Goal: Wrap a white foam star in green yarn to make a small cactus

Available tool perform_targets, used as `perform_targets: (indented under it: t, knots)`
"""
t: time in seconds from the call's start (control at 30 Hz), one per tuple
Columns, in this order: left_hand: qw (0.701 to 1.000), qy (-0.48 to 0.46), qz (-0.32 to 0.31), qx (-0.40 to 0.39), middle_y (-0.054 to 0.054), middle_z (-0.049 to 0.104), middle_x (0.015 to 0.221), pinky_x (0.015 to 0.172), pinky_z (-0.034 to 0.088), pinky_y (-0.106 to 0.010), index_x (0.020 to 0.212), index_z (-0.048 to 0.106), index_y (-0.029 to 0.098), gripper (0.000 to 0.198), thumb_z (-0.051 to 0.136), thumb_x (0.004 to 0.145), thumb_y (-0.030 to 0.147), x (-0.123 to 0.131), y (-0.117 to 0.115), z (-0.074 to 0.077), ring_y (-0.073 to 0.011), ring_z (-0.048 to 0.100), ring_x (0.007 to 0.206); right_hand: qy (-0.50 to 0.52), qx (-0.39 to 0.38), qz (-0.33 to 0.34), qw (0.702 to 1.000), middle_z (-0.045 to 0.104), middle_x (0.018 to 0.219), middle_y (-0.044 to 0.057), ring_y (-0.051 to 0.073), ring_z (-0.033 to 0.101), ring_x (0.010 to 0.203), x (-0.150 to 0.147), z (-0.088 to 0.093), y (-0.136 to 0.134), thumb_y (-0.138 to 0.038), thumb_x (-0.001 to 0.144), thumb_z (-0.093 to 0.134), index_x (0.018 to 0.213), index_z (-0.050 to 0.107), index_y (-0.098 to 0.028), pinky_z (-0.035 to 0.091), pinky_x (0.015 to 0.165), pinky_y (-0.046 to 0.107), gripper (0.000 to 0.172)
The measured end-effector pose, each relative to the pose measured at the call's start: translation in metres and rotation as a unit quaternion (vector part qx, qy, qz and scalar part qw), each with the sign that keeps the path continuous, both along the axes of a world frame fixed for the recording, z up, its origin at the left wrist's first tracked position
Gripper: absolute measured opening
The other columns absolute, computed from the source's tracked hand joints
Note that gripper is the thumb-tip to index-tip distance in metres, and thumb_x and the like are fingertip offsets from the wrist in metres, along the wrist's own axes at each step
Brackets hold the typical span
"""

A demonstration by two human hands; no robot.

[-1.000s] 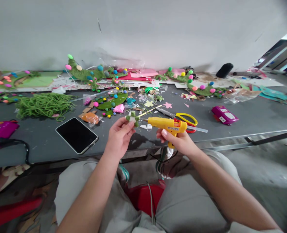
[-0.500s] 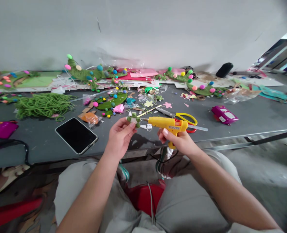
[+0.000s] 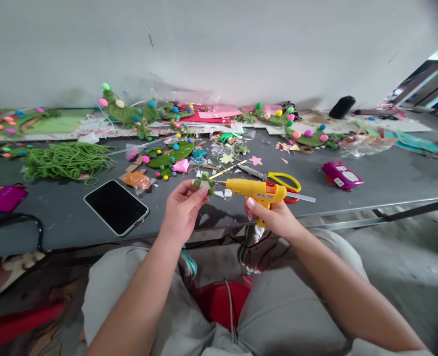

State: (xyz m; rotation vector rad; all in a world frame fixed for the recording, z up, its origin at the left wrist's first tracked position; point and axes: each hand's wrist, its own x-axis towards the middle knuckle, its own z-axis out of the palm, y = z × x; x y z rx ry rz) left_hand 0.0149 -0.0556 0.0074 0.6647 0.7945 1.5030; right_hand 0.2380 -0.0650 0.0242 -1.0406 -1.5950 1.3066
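Between its thumb and fingers, my left hand [image 3: 185, 207] pinches a small green and white piece [image 3: 204, 184] above the front edge of the grey table [image 3: 167, 220]. My right hand [image 3: 273, 213] is wrapped round the grip of a yellow glue gun [image 3: 250, 188]. The gun's nozzle points left and lies at or very near the piece's right side; whether they touch is unclear. A clear glue stick [image 3: 300, 197] sticks out of the gun's back. Scissors with yellow handles [image 3: 285, 179] and a red-handled tool lie just behind the gun, partly covered by it.
A phone [image 3: 116, 207] and a heap of green cord [image 3: 66, 160] lie left. Purple packs [image 3: 342, 176] [image 3: 4, 203] lie at both sides. Green wrapped shapes with coloured balls [image 3: 130, 112], paper scraps and felt stars [image 3: 255, 160] spread behind my hands. A grey wall [image 3: 219, 49] stands behind the table.
The glue gun and my right hand have shifted very slightly left. My left hand and the small piece look nearly the same.
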Motion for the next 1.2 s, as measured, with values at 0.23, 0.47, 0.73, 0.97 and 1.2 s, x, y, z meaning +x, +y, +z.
perform_targets:
  t: [0.23, 0.47, 0.73, 0.97, 1.2]
  knots:
    - [1.000, -0.004, 0.004, -0.001, 0.002, 0.075, 0.078, 0.067, 0.059, -0.018, 0.081, 0.077, 0.018, 0.028, 0.095, 0.060, 0.017, 0.0009, -0.0015, 0.0006, -0.0086, 0.069, 0.070, -0.012, -0.016, -0.004, 1.000, 0.053, 0.062, 0.000, 0.012, 0.050, 0.056, -0.0012, 0.0035, -0.0014, -0.067, 0.085, 0.067, 0.081, 0.059, -0.021, 0.047, 0.051, 0.027, 0.047]
    - [1.000, -0.006, 0.007, -0.005, 0.002, 0.075, 0.078, 0.066, 0.058, -0.017, 0.080, 0.076, 0.018, 0.030, 0.096, 0.058, 0.018, 0.0018, -0.0010, 0.0020, -0.0086, 0.069, 0.070, -0.018, -0.027, -0.011, 0.999, 0.052, 0.061, -0.001, 0.010, 0.048, 0.053, -0.0015, 0.0068, -0.0023, -0.071, 0.082, 0.068, 0.079, 0.058, -0.020, 0.045, 0.048, 0.025, 0.052]
    - [1.000, -0.012, 0.000, -0.009, 0.002, 0.074, 0.079, 0.067, 0.058, -0.017, 0.082, 0.076, 0.018, 0.030, 0.096, 0.060, 0.019, 0.0005, -0.0012, 0.0026, -0.0086, 0.069, 0.071, -0.012, -0.036, -0.002, 0.999, 0.051, 0.061, -0.002, 0.009, 0.046, 0.051, -0.0018, 0.0060, -0.0023, -0.071, 0.082, 0.068, 0.079, 0.057, -0.019, 0.046, 0.048, 0.025, 0.053]
    - [1.000, -0.008, -0.014, -0.006, 0.002, 0.073, 0.079, 0.068, 0.058, -0.018, 0.082, 0.076, 0.018, 0.028, 0.095, 0.061, 0.019, -0.0005, -0.0024, 0.0026, -0.0082, 0.067, 0.070, -0.013, -0.036, -0.005, 0.999, 0.051, 0.062, -0.002, 0.009, 0.045, 0.051, -0.0015, 0.0068, -0.0020, -0.071, 0.083, 0.067, 0.080, 0.057, -0.020, 0.044, 0.048, 0.026, 0.052]
    - [1.000, 0.008, -0.014, 0.000, 0.002, 0.074, 0.078, 0.068, 0.057, -0.019, 0.081, 0.075, 0.018, 0.032, 0.096, 0.058, 0.020, 0.0005, -0.0015, 0.0027, -0.0087, 0.067, 0.068, -0.008, -0.033, 0.004, 0.999, 0.050, 0.062, -0.002, 0.011, 0.045, 0.052, 0.0002, 0.0063, -0.0018, -0.069, 0.085, 0.066, 0.080, 0.057, -0.022, 0.045, 0.048, 0.028, 0.049]
